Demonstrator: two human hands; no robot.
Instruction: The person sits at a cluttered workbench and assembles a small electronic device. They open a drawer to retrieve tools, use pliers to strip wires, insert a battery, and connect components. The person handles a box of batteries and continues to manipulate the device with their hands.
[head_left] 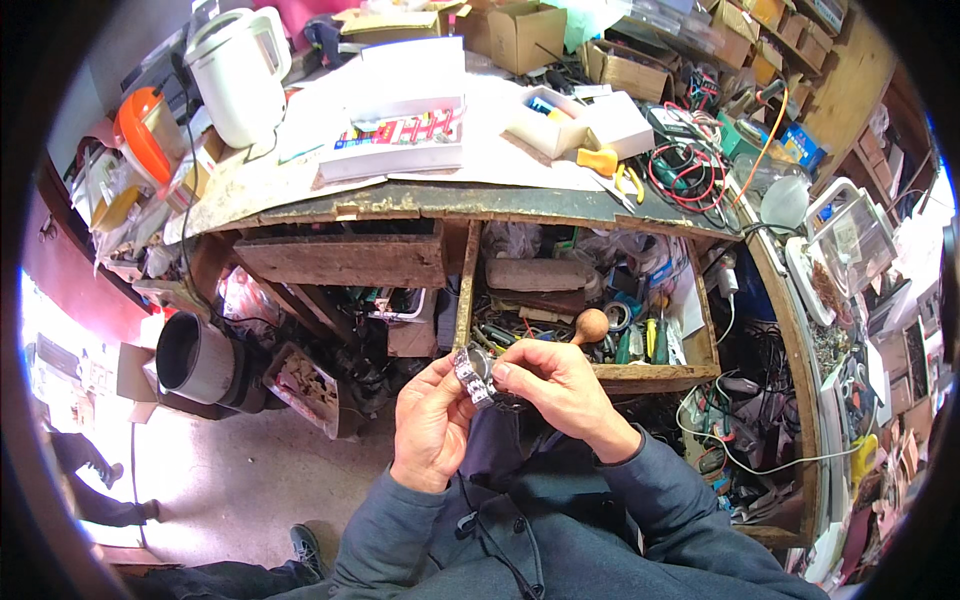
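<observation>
Above my lap, in front of the open drawer, I hold a wristwatch [472, 372] with a silver metal link band. My left hand [432, 417] is closed round the band on its left side. The fingers of my right hand [560, 390] pinch at the right edge of the watch, by the case. Whether a small tool sits between those right fingertips is too small to tell. Just beyond my hands lies the drawer [650, 376], holding a round wooden-headed tool [591, 325], several screwdrivers [651, 340] and a roll of tape [618, 317].
On the bench [400, 200] stand a white box of red-and-white packs [395, 160], a small open carton [545, 125], yellow-handled pliers [628, 185], coiled cables [690, 170] and a white jug [235, 75]. A metal bin [195, 355] is at lower left. Another person's legs [85, 480] show at far left.
</observation>
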